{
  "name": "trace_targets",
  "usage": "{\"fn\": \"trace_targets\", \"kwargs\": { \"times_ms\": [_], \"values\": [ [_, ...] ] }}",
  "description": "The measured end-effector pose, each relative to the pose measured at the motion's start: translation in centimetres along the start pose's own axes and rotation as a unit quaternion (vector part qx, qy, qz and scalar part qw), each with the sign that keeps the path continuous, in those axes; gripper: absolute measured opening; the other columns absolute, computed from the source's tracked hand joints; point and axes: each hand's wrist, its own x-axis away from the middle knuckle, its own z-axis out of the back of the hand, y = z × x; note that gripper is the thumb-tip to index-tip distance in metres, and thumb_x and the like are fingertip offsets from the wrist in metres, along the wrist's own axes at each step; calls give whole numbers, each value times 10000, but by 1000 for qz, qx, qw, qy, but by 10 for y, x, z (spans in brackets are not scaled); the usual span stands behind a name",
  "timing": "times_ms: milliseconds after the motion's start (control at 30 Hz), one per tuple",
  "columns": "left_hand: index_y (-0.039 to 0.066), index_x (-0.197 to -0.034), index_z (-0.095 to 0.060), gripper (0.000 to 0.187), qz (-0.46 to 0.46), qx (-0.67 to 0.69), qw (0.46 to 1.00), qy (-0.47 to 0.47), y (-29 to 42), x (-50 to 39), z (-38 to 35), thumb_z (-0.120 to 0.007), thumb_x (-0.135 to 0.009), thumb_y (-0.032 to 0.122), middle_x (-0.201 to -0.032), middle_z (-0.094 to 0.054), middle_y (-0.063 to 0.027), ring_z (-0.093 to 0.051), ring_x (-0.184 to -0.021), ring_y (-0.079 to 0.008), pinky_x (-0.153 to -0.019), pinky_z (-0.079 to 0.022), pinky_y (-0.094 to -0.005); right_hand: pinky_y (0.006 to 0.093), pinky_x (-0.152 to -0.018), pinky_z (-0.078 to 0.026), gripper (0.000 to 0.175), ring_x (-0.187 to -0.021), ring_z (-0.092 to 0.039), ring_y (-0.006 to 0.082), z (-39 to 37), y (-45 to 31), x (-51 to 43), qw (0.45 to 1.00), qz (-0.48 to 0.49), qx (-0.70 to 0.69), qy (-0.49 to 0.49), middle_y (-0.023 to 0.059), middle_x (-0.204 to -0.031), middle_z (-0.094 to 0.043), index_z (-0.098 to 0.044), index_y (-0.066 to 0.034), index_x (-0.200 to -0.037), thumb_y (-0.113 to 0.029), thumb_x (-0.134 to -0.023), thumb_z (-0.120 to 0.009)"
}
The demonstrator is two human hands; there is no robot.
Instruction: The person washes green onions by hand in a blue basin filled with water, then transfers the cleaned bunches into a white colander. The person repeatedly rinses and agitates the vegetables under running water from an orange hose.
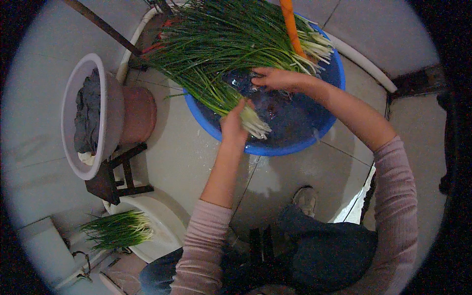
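Note:
A bunch of green onions [221, 96] is gripped near its white root ends by my left hand [235, 123], its leaves reaching up and left. It is held over a blue plastic tub [284, 150] of dark water [295, 114]. My right hand [278, 80] hovers at or just above the water, fingers slightly bent and apart, with nothing visible in it. Right behind that hand, a large heap of green onions [228, 33] lies across the tub's far side, white ends to the right. An orange hose [293, 29] runs down among those white ends.
At left, a pale basin [66, 121] with dark cloth [87, 110] is tilted beside a reddish bucket [138, 114] and a dark wooden stool [105, 180]. More green onions [118, 229] lie on a white basin [162, 221]. A white pipe [363, 62] curves behind the tub.

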Motion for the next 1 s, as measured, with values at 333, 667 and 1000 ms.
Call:
{"fn": "trace_targets", "kwargs": {
  "times_ms": [333, 667, 1000],
  "values": [
    [56, -998, -527, 271, 52, -11, 997, -52, -8, -2, 6, -613, -742, 75, -906, -585, -59, -561, -835, -190, -752, -463, -318, 286, -828, -382, 568, -923, -491, 168, -14, 0, 2, 993, 22, 110, -35, 81, -1071, -534, -445, -24, -1185, -447, -810, -498],
    [58, -1037, -498, 308, 58, -166, 979, -107, 4, 17, -6, -610, -753, 100, -952, -573, -84, -552, -871, -211, -768, -459, -337, 333, -823, -403, 503, -966, -507, 228, -20, 3, -13, 995, -24, -16, -96, 114, -1125, -510, -491, -45, -1141, -390, -779, -541],
    [80, -911, -534, 226, 58, 57, 994, -72, -10, -4, -8, -562, -807, 279, -851, -576, -64, -543, -768, -178, -703, -453, -323, 270, -719, -440, 478, -823, -531, 143, -15, -13, -8, 993, -2, -25, -114, 67, -944, -559, -363, -73, -1228, -343, -849, -475]
  ]
}}
